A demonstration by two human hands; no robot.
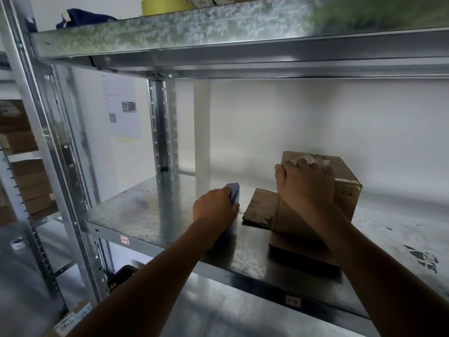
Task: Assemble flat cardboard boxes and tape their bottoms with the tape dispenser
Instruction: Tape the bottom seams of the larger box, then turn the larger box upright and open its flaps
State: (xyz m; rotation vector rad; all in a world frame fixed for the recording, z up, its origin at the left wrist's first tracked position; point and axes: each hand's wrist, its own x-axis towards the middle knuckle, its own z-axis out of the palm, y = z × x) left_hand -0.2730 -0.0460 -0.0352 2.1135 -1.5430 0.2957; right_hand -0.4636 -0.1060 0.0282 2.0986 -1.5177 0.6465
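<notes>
A brown cardboard box (pixel 345 190) stands on the metal shelf (pixel 150 215), with one flap (pixel 261 207) lying flat to its left. My right hand (pixel 306 183) rests over the box's top near edge, fingers curled on the cardboard. My left hand (pixel 215 207) grips a blue object (pixel 234 192), likely the tape dispenser, standing on the shelf just left of the flap. Most of that object is hidden behind my hand.
The galvanised shelf above (pixel 218 37) hangs low overhead, carrying a yellow roll (pixel 165 6) and dark blue cloth (pixel 82 18). A shelf upright (pixel 160 127) stands behind. Stacked cardboard (pixel 26 181) fills the rack at left. A paper notice (pixel 121 108) hangs on the wall.
</notes>
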